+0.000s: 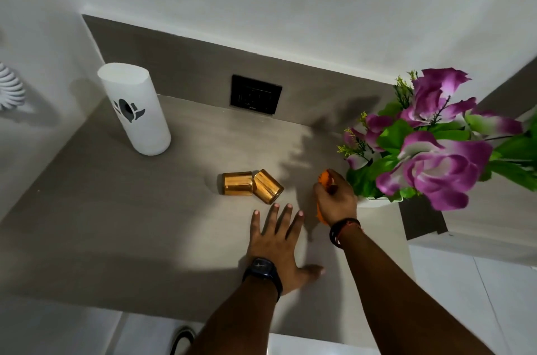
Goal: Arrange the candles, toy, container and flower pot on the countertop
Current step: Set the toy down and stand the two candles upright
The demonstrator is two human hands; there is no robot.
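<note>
1. My right hand (337,200) is curled tight around the orange toy (327,177); my fingers hide most of it, so its shape is hard to make out.
2. My left hand (279,241) lies flat and spread on the countertop (116,209), gripping nothing.
3. Two gold candles (251,186) lie on their sides, touching, just beyond my left fingertips.
4. The white container (135,109) stands upright at the back left.
5. The flower pot (374,201) is nearly buried under its purple blooms, beside my right hand.
</note>
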